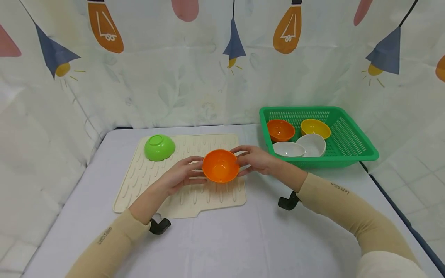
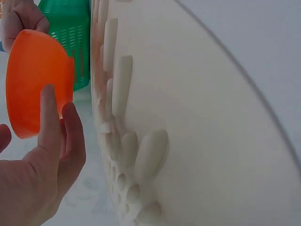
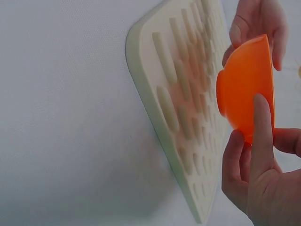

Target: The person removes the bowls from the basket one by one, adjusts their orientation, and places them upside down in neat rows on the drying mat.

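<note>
Right hand point(image 1: 256, 159) pinches a round, glossy orange bowl point(image 1: 221, 166); left hand point(image 1: 182, 173), fingers extended, touches its left side; uneven pressure could tip it.

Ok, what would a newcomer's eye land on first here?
Probably the orange bowl, held up between the left hand and right hand above the cream mat. Next might come the green basket with bowls in it, at the table's back right, then the lime-green bowl, upside down on the mat's back left.

Glossy plastic bowl point(image 1: 220, 166), matt ridged mat point(image 1: 180, 202)
</note>
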Motion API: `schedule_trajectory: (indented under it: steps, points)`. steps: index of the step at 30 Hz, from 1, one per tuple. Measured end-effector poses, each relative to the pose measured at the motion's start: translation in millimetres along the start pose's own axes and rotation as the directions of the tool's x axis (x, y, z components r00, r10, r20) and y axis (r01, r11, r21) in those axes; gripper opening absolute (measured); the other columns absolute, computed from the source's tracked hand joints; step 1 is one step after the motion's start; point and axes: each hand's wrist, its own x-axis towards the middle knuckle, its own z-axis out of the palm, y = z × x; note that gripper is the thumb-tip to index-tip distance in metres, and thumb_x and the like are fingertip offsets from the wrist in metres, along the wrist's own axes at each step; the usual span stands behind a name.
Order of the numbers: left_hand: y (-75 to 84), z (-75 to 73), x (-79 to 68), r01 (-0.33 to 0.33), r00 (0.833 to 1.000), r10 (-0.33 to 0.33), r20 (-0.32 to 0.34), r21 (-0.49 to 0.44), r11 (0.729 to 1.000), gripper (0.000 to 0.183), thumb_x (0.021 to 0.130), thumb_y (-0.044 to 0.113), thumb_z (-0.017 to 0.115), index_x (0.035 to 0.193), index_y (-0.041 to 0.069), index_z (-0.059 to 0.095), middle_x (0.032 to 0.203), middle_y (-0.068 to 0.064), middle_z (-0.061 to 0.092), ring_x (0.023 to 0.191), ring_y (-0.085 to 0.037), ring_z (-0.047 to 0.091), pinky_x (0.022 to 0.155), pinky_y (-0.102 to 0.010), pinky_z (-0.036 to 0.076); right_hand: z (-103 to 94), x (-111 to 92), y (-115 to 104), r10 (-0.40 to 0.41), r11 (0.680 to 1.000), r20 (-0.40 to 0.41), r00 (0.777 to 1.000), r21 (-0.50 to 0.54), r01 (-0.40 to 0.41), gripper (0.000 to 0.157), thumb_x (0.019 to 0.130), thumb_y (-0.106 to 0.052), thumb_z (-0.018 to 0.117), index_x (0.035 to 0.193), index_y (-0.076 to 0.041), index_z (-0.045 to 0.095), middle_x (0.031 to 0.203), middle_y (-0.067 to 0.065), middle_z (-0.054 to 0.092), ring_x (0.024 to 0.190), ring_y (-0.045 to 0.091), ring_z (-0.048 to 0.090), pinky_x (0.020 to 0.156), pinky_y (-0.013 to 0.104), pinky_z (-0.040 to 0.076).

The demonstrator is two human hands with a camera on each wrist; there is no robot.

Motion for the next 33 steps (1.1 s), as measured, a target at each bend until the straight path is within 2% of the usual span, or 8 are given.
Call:
schedule_trajectory:
  steps: [6, 12, 18, 23, 28, 33]
  points:
    - [-4.2, 0.9, 4.4, 0.012, 0.999, -0.011, 0.032, -0.044, 0.999, 0.055, 0.109, 0.019, 0.051, 0.154, -0.003, 0.027, 0.141, -0.029, 0.051, 0.113, -0.033, 0.067, 0.101, -0.047, 0.051, 0.8, -1.7, -0.1, 0.002, 1.000, 0.001, 1.000, 0.010, -0.002, 0.047, 0.100, -0.001, 0.061, 0.145, -0.007, 0.050, 0.134, 0.020, 0.059, 0.108, 0.034, 0.065, 0.081, 0.044, 0.061]
    - [-6.6, -1.4, 7.6, 0.011, 0.996, -0.002, 0.088, -0.103, 0.995, 0.055, 0.109, 0.017, 0.051, 0.153, -0.003, 0.025, 0.132, -0.024, 0.057, 0.109, -0.030, 0.068, 0.103, -0.046, 0.048, 0.5, -3.3, 1.6, 0.006, 1.000, -0.003, 1.000, 0.021, -0.006, 0.045, 0.102, -0.003, 0.060, 0.145, -0.006, 0.050, 0.130, 0.020, 0.062, 0.103, 0.031, 0.067, 0.081, 0.044, 0.061]
    - [-6.8, -1.1, 7.4, 0.021, 0.996, -0.009, 0.092, -0.129, 0.991, 0.054, 0.108, 0.015, 0.052, 0.153, 0.000, 0.027, 0.134, -0.022, 0.055, 0.111, -0.032, 0.067, 0.106, -0.049, 0.045, 1.4, -3.7, 4.8, 0.005, 0.999, -0.003, 1.000, 0.032, -0.005, 0.044, 0.102, -0.006, 0.061, 0.146, -0.007, 0.050, 0.129, 0.019, 0.064, 0.103, 0.030, 0.068, 0.081, 0.044, 0.061]
    - [-5.3, -0.8, 6.1, 0.003, 0.996, 0.010, 0.093, -0.145, 0.989, 0.058, 0.106, 0.012, 0.057, 0.157, 0.009, 0.031, 0.137, -0.020, 0.056, 0.112, -0.033, 0.067, 0.104, -0.051, 0.048, 1.7, -3.3, 6.0, -0.001, 1.000, -0.015, 1.000, 0.018, 0.001, 0.041, 0.104, -0.013, 0.062, 0.144, -0.008, 0.053, 0.131, 0.017, 0.063, 0.109, 0.031, 0.066, 0.082, 0.044, 0.061]
    - [-2.0, -4.4, 5.0, -0.048, 0.996, 0.055, 0.071, -0.107, 0.993, 0.058, 0.100, 0.009, 0.064, 0.154, 0.012, 0.041, 0.136, -0.017, 0.058, 0.111, -0.034, 0.066, 0.101, -0.056, 0.049, -1.4, -2.4, 6.7, 0.006, 1.000, -0.013, 1.000, 0.016, -0.005, 0.045, 0.106, -0.033, 0.060, 0.141, -0.006, 0.056, 0.131, 0.017, 0.061, 0.114, 0.032, 0.063, 0.084, 0.044, 0.061]
    - [1.9, -8.1, 3.6, -0.142, 0.989, 0.141, 0.044, 0.028, 0.989, 0.059, 0.094, 0.003, 0.070, 0.149, 0.013, 0.048, 0.143, -0.020, 0.050, 0.122, -0.037, 0.057, 0.099, -0.055, 0.051, -3.0, -2.7, 7.6, 0.039, 0.999, 0.034, 0.999, 0.034, -0.040, 0.056, 0.107, -0.045, 0.053, 0.144, -0.004, 0.051, 0.134, 0.021, 0.059, 0.119, 0.037, 0.060, 0.085, 0.043, 0.060]
